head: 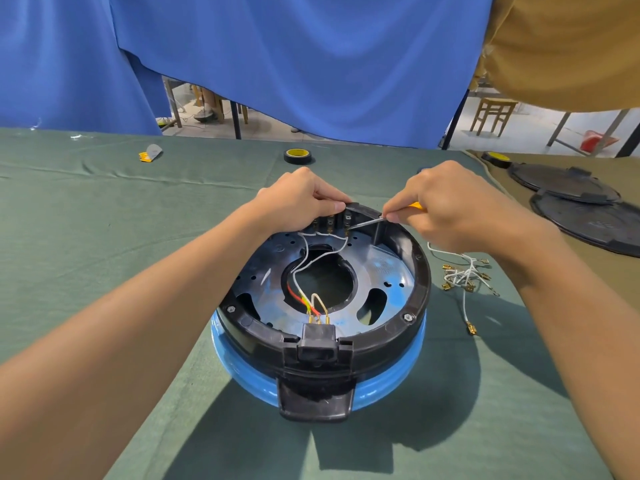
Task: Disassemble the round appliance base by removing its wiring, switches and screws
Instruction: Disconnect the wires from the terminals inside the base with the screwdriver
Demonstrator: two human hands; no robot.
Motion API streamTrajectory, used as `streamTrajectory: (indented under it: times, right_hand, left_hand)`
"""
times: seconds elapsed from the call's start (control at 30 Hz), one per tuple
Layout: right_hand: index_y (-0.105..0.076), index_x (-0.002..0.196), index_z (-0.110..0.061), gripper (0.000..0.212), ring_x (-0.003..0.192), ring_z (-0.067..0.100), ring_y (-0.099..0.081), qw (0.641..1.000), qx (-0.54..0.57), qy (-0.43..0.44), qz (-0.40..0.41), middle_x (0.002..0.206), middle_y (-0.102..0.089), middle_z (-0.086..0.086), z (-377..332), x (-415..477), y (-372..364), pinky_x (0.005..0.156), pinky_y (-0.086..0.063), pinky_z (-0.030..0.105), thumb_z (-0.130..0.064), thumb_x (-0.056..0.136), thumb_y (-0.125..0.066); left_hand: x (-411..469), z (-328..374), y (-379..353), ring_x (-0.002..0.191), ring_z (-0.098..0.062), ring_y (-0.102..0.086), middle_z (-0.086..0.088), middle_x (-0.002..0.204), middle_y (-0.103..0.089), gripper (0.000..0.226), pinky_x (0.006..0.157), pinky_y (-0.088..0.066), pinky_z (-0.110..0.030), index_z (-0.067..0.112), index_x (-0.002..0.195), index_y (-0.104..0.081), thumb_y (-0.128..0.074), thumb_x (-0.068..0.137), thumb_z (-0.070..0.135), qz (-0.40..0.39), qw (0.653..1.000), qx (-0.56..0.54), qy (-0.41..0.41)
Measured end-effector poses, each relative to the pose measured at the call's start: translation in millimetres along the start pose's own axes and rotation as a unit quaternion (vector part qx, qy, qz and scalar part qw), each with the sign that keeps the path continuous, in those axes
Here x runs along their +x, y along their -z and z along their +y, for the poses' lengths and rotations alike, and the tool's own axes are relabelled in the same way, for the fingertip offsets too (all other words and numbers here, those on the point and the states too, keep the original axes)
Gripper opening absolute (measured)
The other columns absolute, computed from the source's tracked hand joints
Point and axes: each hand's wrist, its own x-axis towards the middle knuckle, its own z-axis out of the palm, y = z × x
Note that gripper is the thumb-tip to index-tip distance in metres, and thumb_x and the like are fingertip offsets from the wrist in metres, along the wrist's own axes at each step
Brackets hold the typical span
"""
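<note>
The round appliance base (412,299), black rim over a blue shell, lies upside down in the middle of the green cloth. White wires (313,258) run from the switch terminals at its far rim to the black socket (318,337) at the near rim, where red and yellow leads also join. My left hand (304,199) grips the far rim over the switch terminals. My right hand (446,209) holds a screwdriver (367,223) with a yellow handle; its metal tip points at the terminals beside my left fingers.
A loose bundle of white wires with brass connectors (464,275) lies right of the base. Two black round covers (585,206) sit at the far right. A roll of black tape (298,156) and a small yellow-grey item (150,153) lie farther back. A blue curtain (294,57) hangs behind.
</note>
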Motion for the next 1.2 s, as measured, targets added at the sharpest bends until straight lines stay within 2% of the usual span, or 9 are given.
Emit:
streamTrajectory:
  times: [0.13, 0.33, 0.53, 0.63, 0.7, 0.9, 1.0, 1.1, 1.2]
  right_hand:
    - [-0.078, 0.09, -0.026, 0.024, 0.079, 0.016, -0.059, 1.0, 0.016, -0.008, -0.019, 0.082, -0.072, -0.013, 1, 5, 2, 0.073, -0.053, 0.043, -0.011, 0.088, -0.059]
    - [-0.078, 0.088, -0.027, 0.015, 0.062, -0.011, -0.055, 0.994, 0.082, -0.046, -0.05, 0.051, -0.057, -0.029, 10, 18, 4, 0.056, -0.037, 0.015, -0.02, 0.089, -0.065]
    - [-0.076, 0.084, -0.033, 0.012, 0.065, -0.004, -0.058, 0.985, 0.083, -0.037, -0.144, 0.063, -0.069, -0.013, 5, 44, 17, 0.066, -0.045, 0.022, -0.027, 0.089, -0.067]
    - [-0.075, 0.085, -0.035, 0.013, 0.068, -0.006, -0.059, 0.982, 0.062, -0.028, -0.175, 0.065, -0.07, -0.016, 3, 53, 23, 0.071, -0.047, 0.023, -0.029, 0.09, -0.065]
    - [-0.074, 0.083, -0.035, 0.012, 0.072, -0.004, -0.059, 0.985, 0.05, -0.027, -0.166, 0.064, -0.069, -0.017, 2, 51, 24, 0.069, -0.046, 0.023, -0.03, 0.09, -0.065]
    - [-0.071, 0.085, -0.041, 0.014, 0.086, 0.009, -0.059, 0.994, 0.035, -0.035, -0.092, 0.082, -0.067, -0.018, -1, 22, 15, 0.083, -0.051, 0.037, -0.032, 0.09, -0.062]
    - [-0.072, 0.097, -0.041, 0.016, 0.101, 0.02, -0.058, 0.997, -0.012, -0.021, -0.076, 0.109, -0.069, -0.009, -5, 18, 14, 0.083, -0.049, 0.039, -0.032, 0.092, -0.059]
    - [-0.072, 0.099, -0.04, 0.019, 0.104, 0.019, -0.057, 0.994, -0.04, -0.012, -0.097, 0.109, -0.069, -0.011, -10, 19, 20, 0.078, -0.048, 0.035, -0.029, 0.092, -0.059]
    - [-0.073, 0.098, -0.037, 0.019, 0.102, 0.015, -0.057, 0.991, -0.061, -0.001, -0.119, 0.103, -0.07, -0.015, -16, 25, 27, 0.079, -0.052, 0.037, -0.025, 0.092, -0.06]
  left_hand:
    - [-1, 1, 0, 0.087, -0.011, -0.06, 0.013, 0.113, -0.071, 0.023, 0.091, -0.051, -0.045, 0.039, 0.116, -0.069, -0.06, 0.095, 0.034, -0.002, 1.0, 0.001, 0.003]
    - [-2, 2, 0, 0.096, -0.017, -0.066, 0.009, 0.107, -0.073, 0.022, 0.094, -0.051, -0.046, 0.036, 0.114, -0.071, -0.061, 0.095, 0.031, -0.005, 1.0, -0.004, 0.005]
    - [-1, 2, 0, 0.101, -0.016, -0.064, 0.01, 0.108, -0.072, 0.023, 0.096, -0.049, -0.048, 0.035, 0.115, -0.07, -0.062, 0.094, 0.031, 0.002, 1.0, -0.003, 0.011]
    - [0, 1, -1, 0.081, -0.014, -0.062, 0.01, 0.105, -0.073, 0.023, 0.089, -0.051, -0.046, 0.038, 0.115, -0.07, -0.061, 0.095, 0.033, 0.004, 1.0, -0.002, 0.008]
    - [1, 0, -2, 0.069, -0.01, -0.054, 0.009, 0.104, -0.073, 0.022, 0.082, -0.05, -0.042, 0.04, 0.114, -0.07, -0.06, 0.095, 0.034, 0.005, 1.0, 0.003, 0.003]
    - [2, -3, -1, 0.091, -0.014, -0.059, 0.016, 0.11, -0.07, 0.022, 0.094, -0.049, -0.049, 0.042, 0.114, -0.069, -0.06, 0.095, 0.036, 0.006, 1.0, 0.004, 0.003]
    - [3, -5, -2, 0.083, -0.012, -0.053, 0.02, 0.101, -0.069, 0.021, 0.093, -0.049, -0.047, 0.045, 0.113, -0.069, -0.06, 0.095, 0.038, 0.007, 1.0, 0.006, 0.008]
    - [5, -6, -3, 0.08, -0.009, -0.052, 0.024, 0.098, -0.069, 0.021, 0.084, -0.049, -0.04, 0.047, 0.112, -0.069, -0.06, 0.095, 0.04, 0.011, 1.0, 0.008, 0.007]
    - [5, -8, -3, 0.064, -0.004, -0.048, 0.039, 0.063, -0.056, 0.02, 0.066, -0.038, -0.032, 0.05, 0.11, -0.068, -0.059, 0.095, 0.041, 0.02, 1.0, 0.02, 0.005]
